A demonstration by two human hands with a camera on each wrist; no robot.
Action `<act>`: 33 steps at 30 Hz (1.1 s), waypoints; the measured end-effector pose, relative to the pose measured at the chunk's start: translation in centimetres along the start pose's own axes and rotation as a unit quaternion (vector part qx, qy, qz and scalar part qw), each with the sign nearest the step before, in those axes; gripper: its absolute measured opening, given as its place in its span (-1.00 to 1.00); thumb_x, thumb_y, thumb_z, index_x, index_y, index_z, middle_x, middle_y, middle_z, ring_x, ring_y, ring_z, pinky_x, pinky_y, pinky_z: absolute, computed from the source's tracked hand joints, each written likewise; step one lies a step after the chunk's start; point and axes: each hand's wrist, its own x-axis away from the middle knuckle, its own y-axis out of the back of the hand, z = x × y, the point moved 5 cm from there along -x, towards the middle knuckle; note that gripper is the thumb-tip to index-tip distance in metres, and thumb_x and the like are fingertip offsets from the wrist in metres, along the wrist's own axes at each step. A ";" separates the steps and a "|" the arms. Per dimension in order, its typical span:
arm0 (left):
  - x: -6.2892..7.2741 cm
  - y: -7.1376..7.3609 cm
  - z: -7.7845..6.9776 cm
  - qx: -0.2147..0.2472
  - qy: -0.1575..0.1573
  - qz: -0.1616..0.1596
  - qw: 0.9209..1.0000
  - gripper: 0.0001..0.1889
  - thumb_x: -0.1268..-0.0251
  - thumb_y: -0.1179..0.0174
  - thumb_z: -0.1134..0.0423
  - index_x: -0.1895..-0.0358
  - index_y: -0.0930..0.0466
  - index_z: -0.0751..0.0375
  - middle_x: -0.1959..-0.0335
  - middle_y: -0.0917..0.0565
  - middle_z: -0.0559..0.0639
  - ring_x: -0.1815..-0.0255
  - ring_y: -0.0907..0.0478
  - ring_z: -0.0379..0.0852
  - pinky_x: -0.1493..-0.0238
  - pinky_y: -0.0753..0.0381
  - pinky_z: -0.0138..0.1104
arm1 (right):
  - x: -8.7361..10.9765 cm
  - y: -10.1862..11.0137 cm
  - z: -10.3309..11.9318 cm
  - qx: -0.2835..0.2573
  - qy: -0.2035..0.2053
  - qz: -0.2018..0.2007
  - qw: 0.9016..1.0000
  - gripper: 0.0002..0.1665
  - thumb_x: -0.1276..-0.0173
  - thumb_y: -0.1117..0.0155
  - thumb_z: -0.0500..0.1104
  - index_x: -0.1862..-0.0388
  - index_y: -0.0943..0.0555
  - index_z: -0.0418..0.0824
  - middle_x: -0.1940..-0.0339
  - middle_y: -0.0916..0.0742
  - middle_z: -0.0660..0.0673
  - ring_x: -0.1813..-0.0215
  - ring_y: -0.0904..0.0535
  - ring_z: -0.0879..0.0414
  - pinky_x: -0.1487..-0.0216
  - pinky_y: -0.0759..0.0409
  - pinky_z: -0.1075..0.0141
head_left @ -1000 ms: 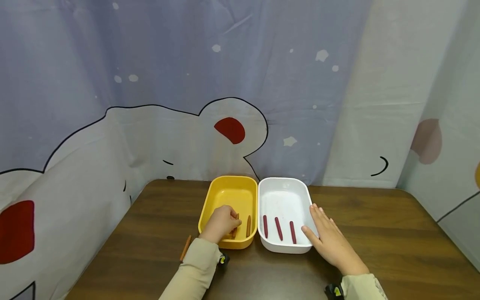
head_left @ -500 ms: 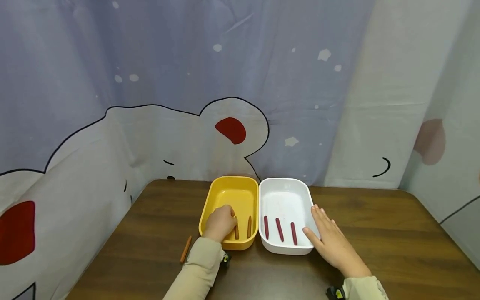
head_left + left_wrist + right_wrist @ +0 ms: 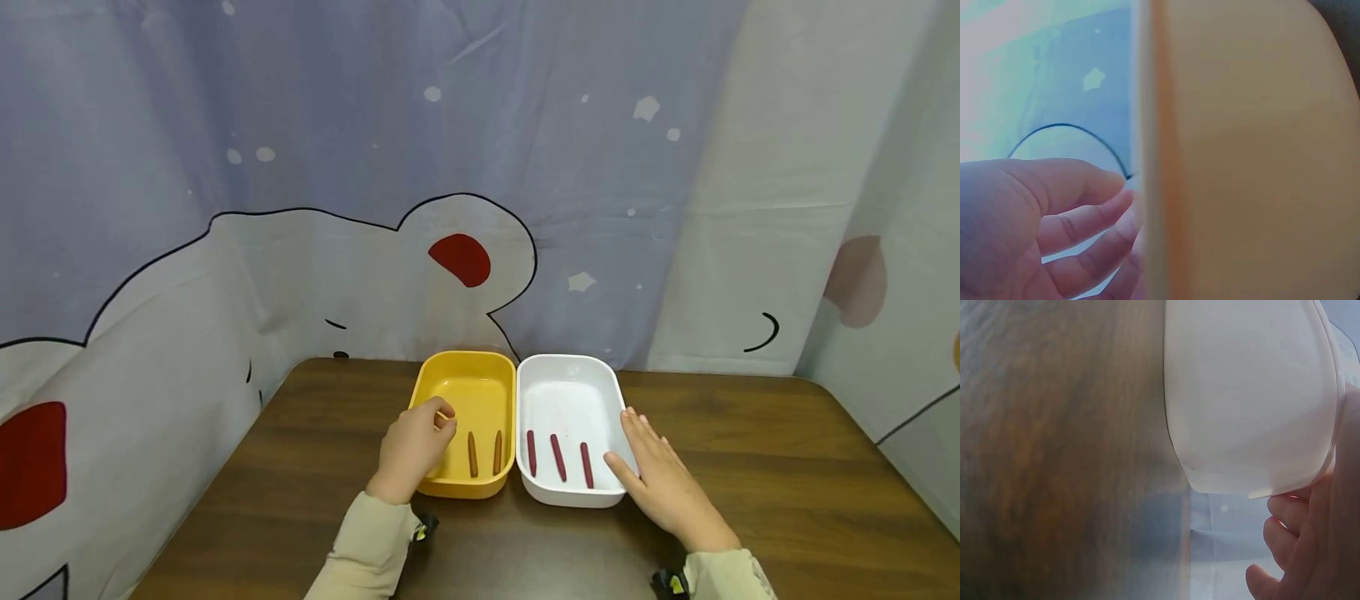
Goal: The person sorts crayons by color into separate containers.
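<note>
In the head view my left hand (image 3: 414, 446) hovers over the left rim of the yellow tray (image 3: 468, 360), fingers loosely bent with nothing held between them. Two brown crayons, a left one (image 3: 472, 455) and a right one (image 3: 498, 452), lie side by side in that tray. My right hand (image 3: 663, 483) rests with straight fingers along the right rim of the white tray (image 3: 570, 498). Inside it are three dark red crayons, one of them the middle crayon (image 3: 558, 457). The left wrist view shows my thumb and fingers beside the tray's yellow wall (image 3: 1260, 156).
The two trays stand side by side on a brown wooden table (image 3: 750, 467). A printed curtain (image 3: 360, 125) hangs right behind the table's far edge. The crayon seen earlier on the table at left is hidden behind my left wrist and sleeve (image 3: 363, 550).
My left hand let go of the left brown crayon, leaving it in the yellow tray, and moved up and left to the rim. The right hand stayed still.
</note>
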 end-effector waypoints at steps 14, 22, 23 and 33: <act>1.8 4.3 3.7 -0.017 0.028 -0.040 0.999 -0.81 -0.42 -0.24 0.18 0.08 -0.71 0.21 0.30 -0.73 0.01 0.49 -0.58 -0.13 0.47 -0.60 -0.23 | 0.1 -0.3 -0.3 0.004 -0.008 0.003 1.000 -0.09 -0.60 -0.04 0.19 -0.61 -0.11 -0.40 -0.62 -0.20 -0.37 -0.60 -0.05 -0.37 -0.47 -0.05 -0.35; 1.9 4.5 6.3 -0.032 0.034 0.005 0.999 -0.83 -0.35 -0.17 0.33 0.10 -0.66 0.29 0.33 -0.68 0.03 0.43 -0.55 -0.09 0.35 -0.61 -0.13 | 0.2 -0.3 -0.2 0.001 -0.011 0.006 1.000 -0.08 -0.60 -0.03 0.21 -0.61 -0.10 -0.39 -0.62 -0.19 -0.36 -0.61 -0.04 -0.36 -0.48 -0.05 -0.35; 1.9 4.5 6.6 -0.032 0.037 0.012 0.999 -0.84 -0.33 -0.17 0.34 0.12 -0.65 0.30 0.35 -0.66 0.02 0.43 -0.54 -0.08 0.35 -0.60 -0.13 | 0.2 -0.3 -0.2 0.001 -0.011 0.007 1.000 -0.08 -0.60 -0.03 0.21 -0.61 -0.10 -0.39 -0.62 -0.19 -0.36 -0.61 -0.03 -0.36 -0.48 -0.05 -0.35; 1.9 3.9 8.7 -0.037 0.079 0.089 0.992 -0.88 -0.24 -0.30 0.33 0.26 -0.59 0.31 0.40 -0.62 0.04 0.42 -0.51 -0.04 0.29 -0.57 -0.12 | 0.0 0.0 0.1 0.005 -0.004 0.004 1.000 -0.09 -0.60 -0.04 0.19 -0.61 -0.11 -0.40 -0.62 -0.19 -0.36 -0.60 -0.04 -0.37 -0.47 -0.05 -0.35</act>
